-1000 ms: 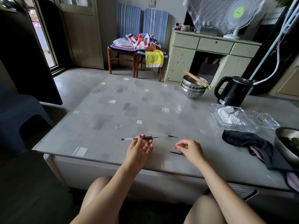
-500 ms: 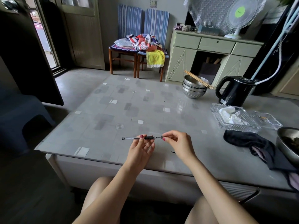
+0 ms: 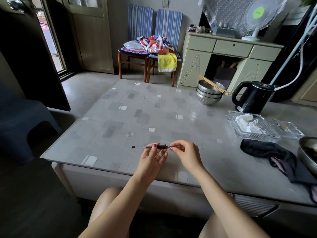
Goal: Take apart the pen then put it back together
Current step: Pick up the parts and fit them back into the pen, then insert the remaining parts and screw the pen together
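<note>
A slim pen [image 3: 145, 147] with a clear barrel and a black grip lies level just above the grey table [image 3: 120, 117], near its front edge. My left hand [image 3: 152, 158] holds it from below, thumb on the barrel. The fingertips of my right hand [image 3: 184, 152] pinch the tip end of the pen at the right of the black grip. Whatever small part sits between those fingers is hidden. No loose pen piece shows on the table; my right hand covers that spot.
Stacked steel bowls with chopsticks [image 3: 209, 93] and a black kettle [image 3: 252, 98] stand at the back right. A glass tray with tissue [image 3: 250, 127], a small glass dish [image 3: 288, 128], a dark cloth [image 3: 277, 155] and a metal bowl [image 3: 308, 152] crowd the right side.
My right hand left the small dark piece near the table's front edge, moved up and left, and now pinches the tip end of the pen. My left hand kept the pen still.
</note>
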